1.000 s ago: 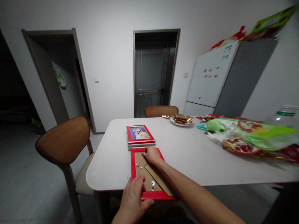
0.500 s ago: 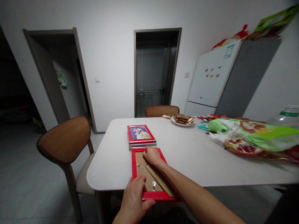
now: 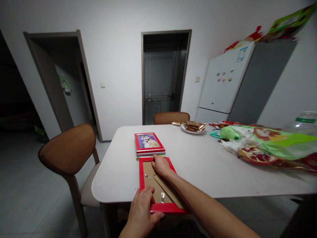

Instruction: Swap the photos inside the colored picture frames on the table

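A red picture frame (image 3: 164, 207) lies back side up at the near edge of the white table, showing its brown backing board (image 3: 158, 188) with metal clips and a stand flap. My left hand (image 3: 143, 206) grips its near left corner, thumb at the near edge and fingers over the left side. At the far end of the backing, my right hand (image 3: 160, 165) is closed, its fingertips pressed down; whatever they pinch is hidden. Just beyond lies a stack of frames, the top one a red frame (image 3: 148, 142) with a photo facing up.
On the white table (image 3: 198, 165) stand a plate (image 3: 193, 131) of wrapped snacks, an opened pomegranate (image 3: 257, 155), a green plastic bag (image 3: 289, 145) and a clear jar (image 3: 303, 124). A wooden chair (image 3: 69, 148) is at the left, another chair (image 3: 171, 117) beyond the table.
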`<state>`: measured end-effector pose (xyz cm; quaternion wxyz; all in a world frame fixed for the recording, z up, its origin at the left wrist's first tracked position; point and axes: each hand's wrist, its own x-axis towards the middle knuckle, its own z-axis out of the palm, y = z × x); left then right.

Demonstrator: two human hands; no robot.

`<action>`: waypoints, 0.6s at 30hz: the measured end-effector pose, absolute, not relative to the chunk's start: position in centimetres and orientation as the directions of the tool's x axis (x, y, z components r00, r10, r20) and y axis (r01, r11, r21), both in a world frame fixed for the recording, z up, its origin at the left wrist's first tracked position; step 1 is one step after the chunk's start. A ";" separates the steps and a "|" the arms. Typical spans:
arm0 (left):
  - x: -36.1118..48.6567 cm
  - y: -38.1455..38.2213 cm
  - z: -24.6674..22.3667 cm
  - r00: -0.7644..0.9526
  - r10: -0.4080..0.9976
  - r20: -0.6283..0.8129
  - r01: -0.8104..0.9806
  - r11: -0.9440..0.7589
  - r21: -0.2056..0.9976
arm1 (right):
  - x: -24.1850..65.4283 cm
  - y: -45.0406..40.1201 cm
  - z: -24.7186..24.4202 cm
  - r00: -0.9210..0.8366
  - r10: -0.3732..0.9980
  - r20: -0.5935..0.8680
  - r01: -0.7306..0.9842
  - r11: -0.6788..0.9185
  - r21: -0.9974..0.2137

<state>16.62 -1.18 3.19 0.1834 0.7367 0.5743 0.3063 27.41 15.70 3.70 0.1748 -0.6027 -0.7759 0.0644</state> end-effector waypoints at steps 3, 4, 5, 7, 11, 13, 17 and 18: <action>16.6 -1.2 3.1 0.155 0.957 0.247 0.737 -0.278 0.616 | 27.5 15.8 3.7 -0.219 0.954 0.204 0.905 0.277 -0.323; 16.6 -1.1 3.0 0.156 0.956 0.248 0.737 -0.279 0.616 | 27.6 15.8 3.8 -0.225 0.952 0.206 0.900 0.284 -0.330; 16.6 -1.1 2.9 0.156 0.956 0.248 0.736 -0.280 0.617 | 27.7 15.8 3.9 -0.233 0.950 0.208 0.894 0.293 -0.338; 16.5 -1.0 2.8 0.156 0.956 0.247 0.734 -0.280 0.619 | 28.3 15.7 4.1 -0.253 0.945 0.210 0.880 0.315 -0.356; 16.5 -1.1 3.0 0.152 0.957 0.247 0.730 -0.278 0.624 | 30.2 14.7 4.8 -0.305 0.928 0.215 0.846 0.368 -0.386; 16.6 -1.2 3.2 0.151 0.958 0.245 0.730 -0.275 0.626 | 31.1 13.8 5.2 -0.331 0.912 0.242 0.826 0.404 -0.392; 16.6 -1.3 3.2 0.162 0.954 0.252 0.726 -0.288 0.625 | 33.0 11.8 5.7 -0.315 0.883 0.349 0.815 0.440 -0.377; 16.6 -1.3 3.2 0.164 0.953 0.256 0.727 -0.292 0.622 | 33.6 11.2 5.6 -0.298 0.891 0.342 0.834 0.418 -0.360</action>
